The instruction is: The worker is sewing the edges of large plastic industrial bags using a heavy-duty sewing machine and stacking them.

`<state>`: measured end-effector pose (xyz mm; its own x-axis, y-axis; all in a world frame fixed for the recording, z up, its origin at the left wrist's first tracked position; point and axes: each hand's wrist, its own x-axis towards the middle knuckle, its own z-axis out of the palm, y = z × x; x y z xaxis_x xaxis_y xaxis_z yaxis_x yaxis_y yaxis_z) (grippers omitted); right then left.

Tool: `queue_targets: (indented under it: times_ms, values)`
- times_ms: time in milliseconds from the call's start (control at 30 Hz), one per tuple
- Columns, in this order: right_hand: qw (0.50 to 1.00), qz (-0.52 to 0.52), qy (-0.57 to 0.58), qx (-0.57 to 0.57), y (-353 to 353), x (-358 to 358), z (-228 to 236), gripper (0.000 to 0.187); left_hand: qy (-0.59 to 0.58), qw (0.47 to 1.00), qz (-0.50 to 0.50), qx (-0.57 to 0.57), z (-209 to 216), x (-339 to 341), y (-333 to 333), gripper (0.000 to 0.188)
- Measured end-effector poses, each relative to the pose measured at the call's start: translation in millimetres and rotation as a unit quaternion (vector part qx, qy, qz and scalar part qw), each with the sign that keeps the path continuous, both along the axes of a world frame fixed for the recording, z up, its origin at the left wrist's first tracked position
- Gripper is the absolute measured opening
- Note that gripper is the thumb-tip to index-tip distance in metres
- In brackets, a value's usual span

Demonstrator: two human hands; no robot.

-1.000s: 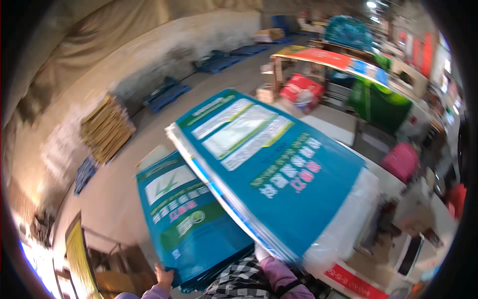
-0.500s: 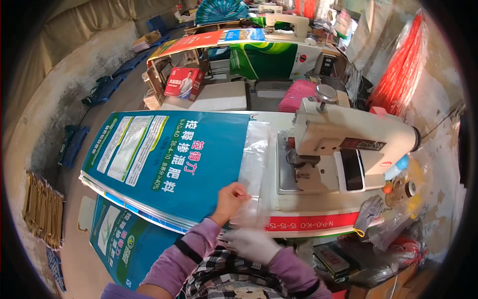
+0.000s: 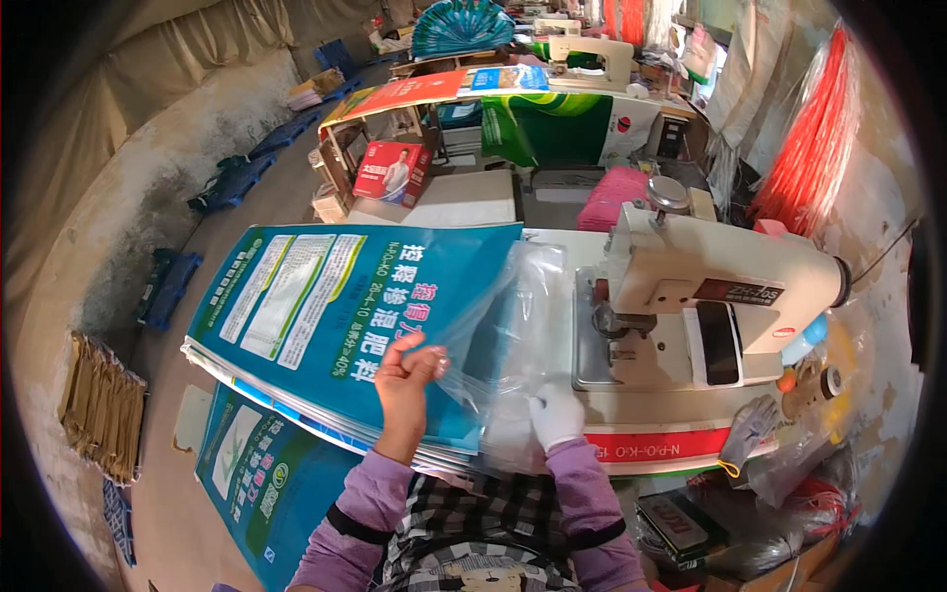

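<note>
A: Finger state?

B: Left hand (image 3: 406, 380), bare: thumb and fingers pinching clear plastic film (image 3: 508, 370), raised above the sacks. Right hand (image 3: 558, 414), white-gloved: fingers bent at the film's right side; whether they grip it, cannot tell.

A: Position of sacks?

B: Stack of blue-green sacks (image 3: 330, 321) beneath the bare fingers, extending left and away from them. Another blue sack (image 3: 247, 464) shows lower, left of those fingers.

A: Obstructions?

B: Sewing machine (image 3: 725, 257), just right of and beyond the gloved fingers, takes up that side of the table (image 3: 641, 407). Phone (image 3: 717, 345) against its base.

A: Surroundings?

B: Farther right of the gloved fingers: grey glove (image 3: 753, 434), thread spool (image 3: 821, 391). Beyond both hands: pink bundle (image 3: 604, 200), red box (image 3: 390, 176).
</note>
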<state>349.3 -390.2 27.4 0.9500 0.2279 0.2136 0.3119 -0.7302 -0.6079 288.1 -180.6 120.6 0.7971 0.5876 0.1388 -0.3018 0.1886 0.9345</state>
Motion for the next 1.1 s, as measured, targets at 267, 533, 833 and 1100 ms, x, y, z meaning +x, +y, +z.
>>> queue_targets:
  times_ms: [267, 533, 833, 1100]
  values:
    - [0.922, 0.139, 0.22, 0.287, 54.3, -57.1, 73.5, 0.024, 0.139, 0.988, -0.066, -0.015, -47.5, -21.6, -23.2, 0.047]
    - [0.93, 0.191, 0.082, 0.302, 65.5, -55.5, 26.6, 0.018, 0.299, 0.708, -0.116, 0.629, -31.7, -27.8, 27.9, 0.02]
    - [0.902, 0.275, 0.143, 0.3, 80.3, -72.9, 44.4, 0.024, 0.227, 0.924, -0.126, 0.281, -8.8, -49.0, 42.6, 0.031]
    - [0.834, 0.514, -0.183, -0.081, 122.9, -73.9, 27.7, 0.018, 0.289, 0.757, -0.054, 0.584, 54.8, -193.1, 26.8, 0.038]
